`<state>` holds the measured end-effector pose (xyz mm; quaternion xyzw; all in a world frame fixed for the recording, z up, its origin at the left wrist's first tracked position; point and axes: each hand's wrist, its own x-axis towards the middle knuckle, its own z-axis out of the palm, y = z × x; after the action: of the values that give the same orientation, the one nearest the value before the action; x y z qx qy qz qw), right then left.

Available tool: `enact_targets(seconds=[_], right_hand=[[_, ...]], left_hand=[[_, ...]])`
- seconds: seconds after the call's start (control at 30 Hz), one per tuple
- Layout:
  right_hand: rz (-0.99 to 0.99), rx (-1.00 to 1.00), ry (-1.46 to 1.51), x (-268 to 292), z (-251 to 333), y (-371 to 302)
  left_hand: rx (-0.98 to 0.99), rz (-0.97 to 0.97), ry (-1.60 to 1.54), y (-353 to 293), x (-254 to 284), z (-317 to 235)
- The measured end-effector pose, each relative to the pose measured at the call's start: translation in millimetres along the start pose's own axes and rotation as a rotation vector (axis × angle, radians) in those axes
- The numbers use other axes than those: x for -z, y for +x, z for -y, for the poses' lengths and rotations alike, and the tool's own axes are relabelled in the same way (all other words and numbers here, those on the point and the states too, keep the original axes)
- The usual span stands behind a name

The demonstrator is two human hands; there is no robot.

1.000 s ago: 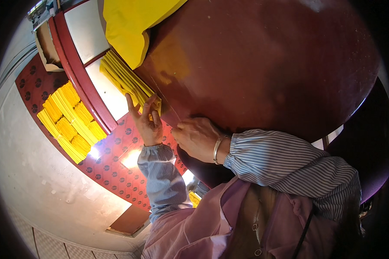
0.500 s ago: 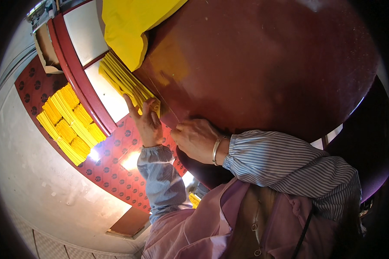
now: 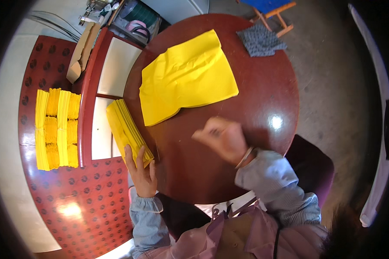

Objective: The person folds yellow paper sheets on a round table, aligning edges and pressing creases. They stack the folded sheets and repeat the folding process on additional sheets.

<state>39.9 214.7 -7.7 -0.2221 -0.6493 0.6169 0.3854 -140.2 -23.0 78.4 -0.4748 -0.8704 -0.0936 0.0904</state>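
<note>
My left hand (image 3: 142,175) rests at the near end of a folded yellow cloth stack (image 3: 126,125), its fingers spread and stretched over the layers. That stack lies slanted along the left edge of a round dark red table (image 3: 194,168). Above the middle of the table is my right hand (image 3: 224,139), smeared by motion. Its fingers look partly curled, and whether they hold anything does not show. Beyond both hands, a wide yellow cloth piece or pile (image 3: 188,77) lies spread flat on the tabletop, apart from them.
Bundled yellow cloth stacks (image 3: 57,129) lie on a red patterned surface (image 3: 86,190) at the left. A raised red edge (image 3: 90,103) runs beside white panels. Grey cloth (image 3: 260,40) hangs at the table's far right rim, near a blue-seated stool (image 3: 266,6). A cardboard box (image 3: 81,54) stands far left.
My view has shifted, showing more of the table. My right hand has moved away from the left, up and to the right. My left hand has gone from raised fingers to resting on the folded stack.
</note>
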Motion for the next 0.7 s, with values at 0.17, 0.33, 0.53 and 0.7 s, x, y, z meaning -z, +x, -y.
enact_targets(seconds=[0.17,0.33,0.53,0.7], right_hand=[[-0.305,0.010,-0.270,115.7,1.0,59.3],[-0.260,0.395,-1.076,194.1,-22.1,175.0],[-0.072,0.300,-1.443,203.0,-73.8,210.0],[-0.124,0.304,-1.299,203.7,-73.7,209.9]], left_hand=[[0.026,-0.047,-0.276,-0.2,-13.0,-37.3],[-0.052,-0.102,-0.435,11.7,-28.5,-75.4],[-0.094,-0.147,-0.600,54.7,-61.4,-115.5],[-0.232,-0.102,-0.497,154.6,-115.6,-158.2]])
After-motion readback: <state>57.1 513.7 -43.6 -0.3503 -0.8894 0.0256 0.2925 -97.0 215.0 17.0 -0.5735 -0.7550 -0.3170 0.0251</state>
